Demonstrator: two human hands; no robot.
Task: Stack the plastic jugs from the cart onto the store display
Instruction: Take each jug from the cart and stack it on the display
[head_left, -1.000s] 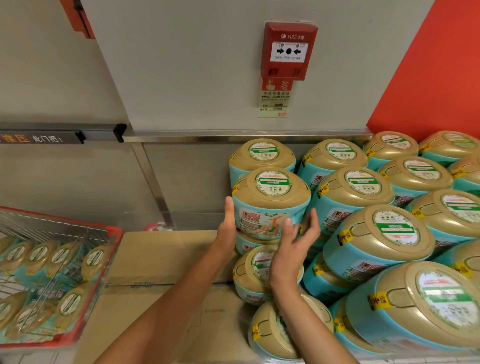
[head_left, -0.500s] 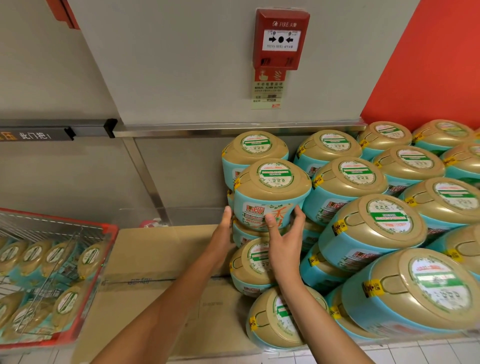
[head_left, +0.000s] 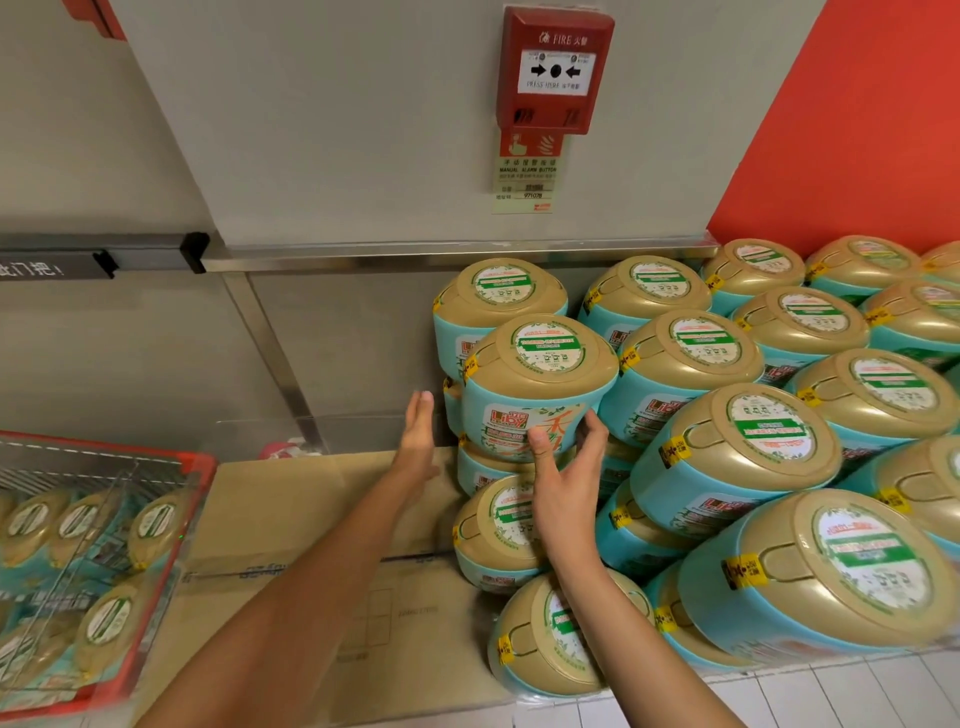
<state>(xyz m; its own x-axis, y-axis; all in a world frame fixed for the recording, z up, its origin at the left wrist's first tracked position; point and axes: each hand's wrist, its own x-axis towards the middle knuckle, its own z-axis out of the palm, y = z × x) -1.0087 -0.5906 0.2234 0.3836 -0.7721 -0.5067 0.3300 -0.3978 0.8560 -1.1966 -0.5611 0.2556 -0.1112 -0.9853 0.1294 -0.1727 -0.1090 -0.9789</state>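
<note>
At the display's (head_left: 291, 499) left end, my right hand (head_left: 566, 470) cups the top jug (head_left: 535, 384) to seat it, my left hand (head_left: 418, 441) released alongside; next, another from the cart (head_left: 200, 470).

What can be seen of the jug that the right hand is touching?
The jug is squat, round, glossy plastic: teal wall with a Liby label, tan top bearing a green-and-white sticker, yellow tag at its left rim. It stands topmost in its column at the display's left front, on a lower jug. The right hand cups its lower front, thumb on the label; the left hand hovers beside it, apart.
</note>
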